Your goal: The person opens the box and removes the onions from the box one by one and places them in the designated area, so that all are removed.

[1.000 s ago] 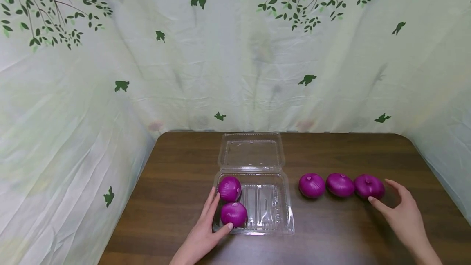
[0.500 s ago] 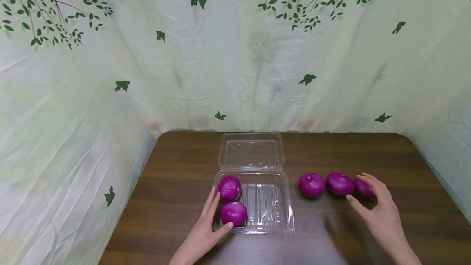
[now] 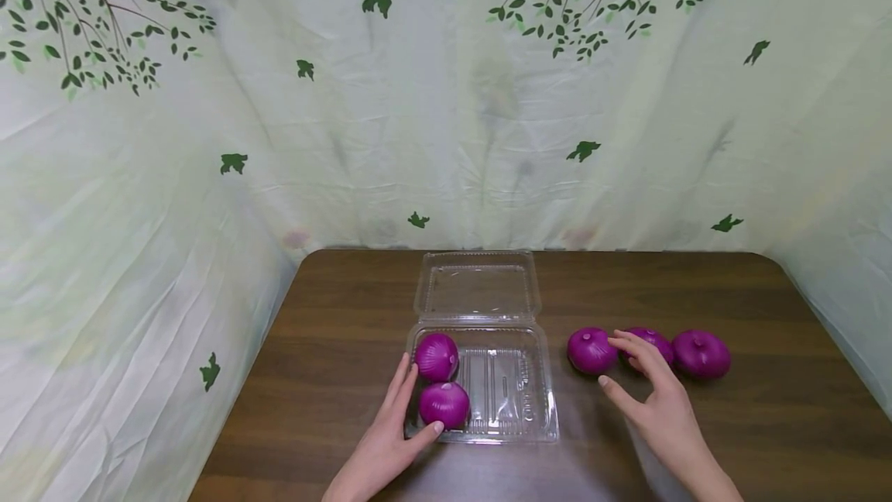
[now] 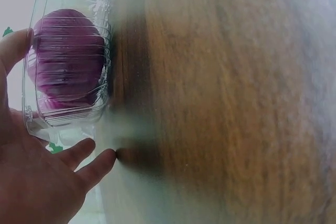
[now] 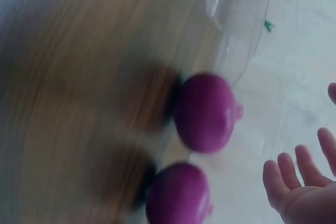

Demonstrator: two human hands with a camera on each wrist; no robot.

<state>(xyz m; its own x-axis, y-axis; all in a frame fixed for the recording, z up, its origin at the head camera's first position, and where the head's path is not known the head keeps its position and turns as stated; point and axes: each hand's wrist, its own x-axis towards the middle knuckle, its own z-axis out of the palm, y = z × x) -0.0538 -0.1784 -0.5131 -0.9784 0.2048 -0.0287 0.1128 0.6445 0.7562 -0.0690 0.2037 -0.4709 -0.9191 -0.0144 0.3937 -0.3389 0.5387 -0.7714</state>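
My left hand [image 3: 383, 428] touches the left front corner of a clear plastic clamshell container [image 3: 502, 401], thumb at the front rim and fingers straight along the left side. Two red onions, a rear one [image 3: 436, 357] and a front one [image 3: 444, 405], sit in the container's left half. To its right, three more lie in a row: a left onion [image 3: 588, 350], a middle onion [image 3: 658, 339] and a right onion [image 3: 701, 355]. My right hand [image 3: 658, 413] holds nothing; its spread fingers overlap the middle onion and reach toward the left one. In the right wrist view its fingers [image 5: 307, 169] stand apart from the onions.
The container's transparent lid [image 3: 477, 285] lies folded back behind it on the brown wooden table [image 3: 334, 331]. A pale cloth with printed leaves [image 3: 488, 138] hangs behind the table's rear edge.
My right hand has moved left along the row, from the right onion past the middle one toward the left one. The left hand, container and onions stay in place.
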